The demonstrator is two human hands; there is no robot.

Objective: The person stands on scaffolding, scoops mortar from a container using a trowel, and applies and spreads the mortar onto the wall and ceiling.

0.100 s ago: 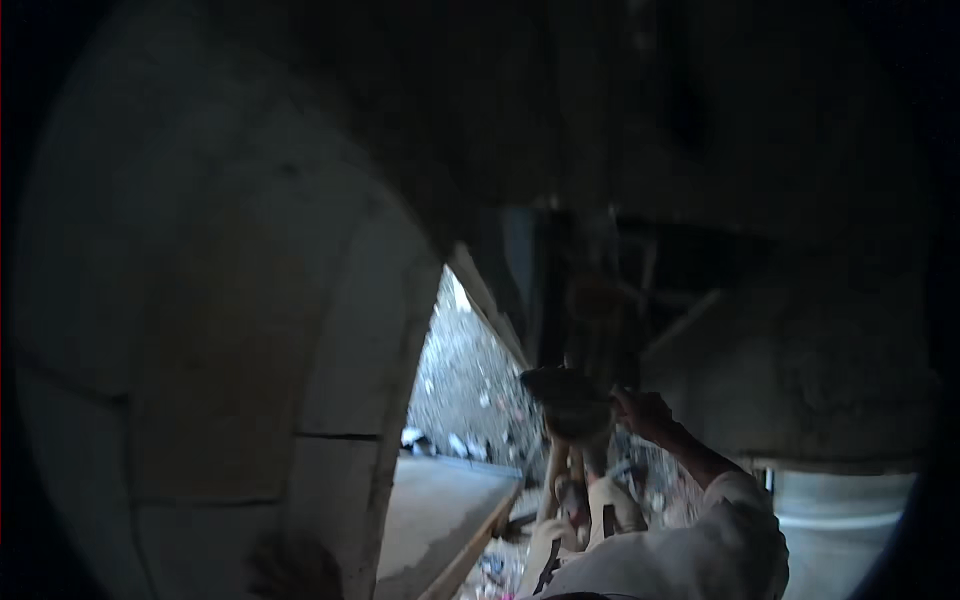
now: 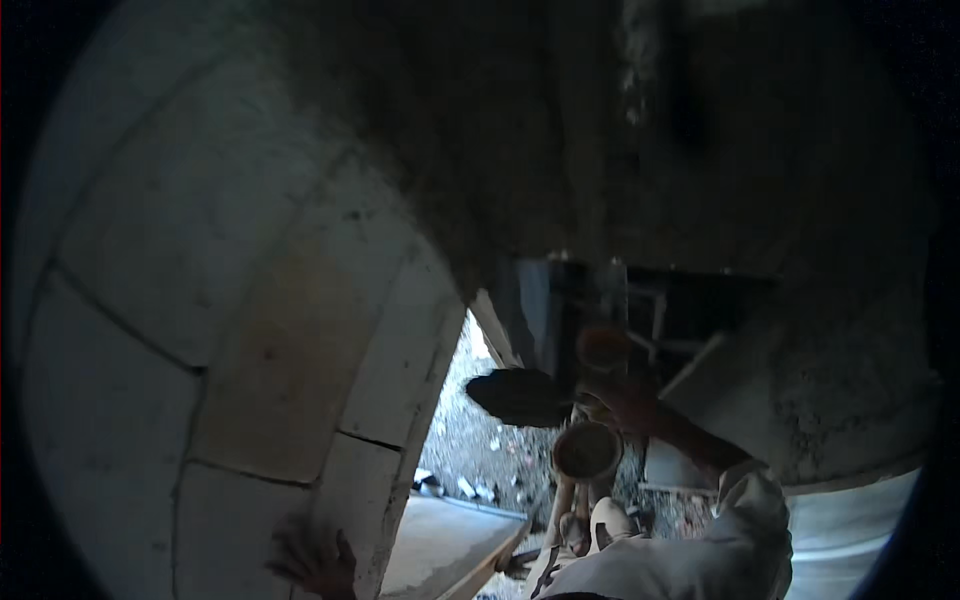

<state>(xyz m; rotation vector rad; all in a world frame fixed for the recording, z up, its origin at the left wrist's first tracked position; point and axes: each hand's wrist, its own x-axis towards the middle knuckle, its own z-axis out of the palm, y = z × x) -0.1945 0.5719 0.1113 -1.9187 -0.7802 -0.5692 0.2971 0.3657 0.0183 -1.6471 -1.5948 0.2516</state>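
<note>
My left hand (image 2: 312, 560) has its fingers spread on the pale blocky surface (image 2: 260, 370) at the left, which has dark joints between its sections. Slightly right of centre, my right hand (image 2: 628, 408) grips what looks like a trowel, loaded with a dark, lumpy material (image 2: 515, 398); the handle is mostly hidden and blurred. Just below that load, a pale round container (image 2: 586, 450) with a dark inside stands above my legs and feet. A dim orange round object (image 2: 603, 345) is behind my right hand.
A dark rough surface (image 2: 750, 170) fills the top and right. A bright gap below shows rubble ground (image 2: 470, 465) and a pale slab (image 2: 450, 545) with a wooden edge. A dark opening with crossed bars (image 2: 690, 310) lies beyond my hand, and a white sheet (image 2: 850, 530) is at lower right.
The whole view has shifted slightly, the scene sitting lower. The dark load has moved left, uncovering the round container. More of my left hand's spread fingers shows.
</note>
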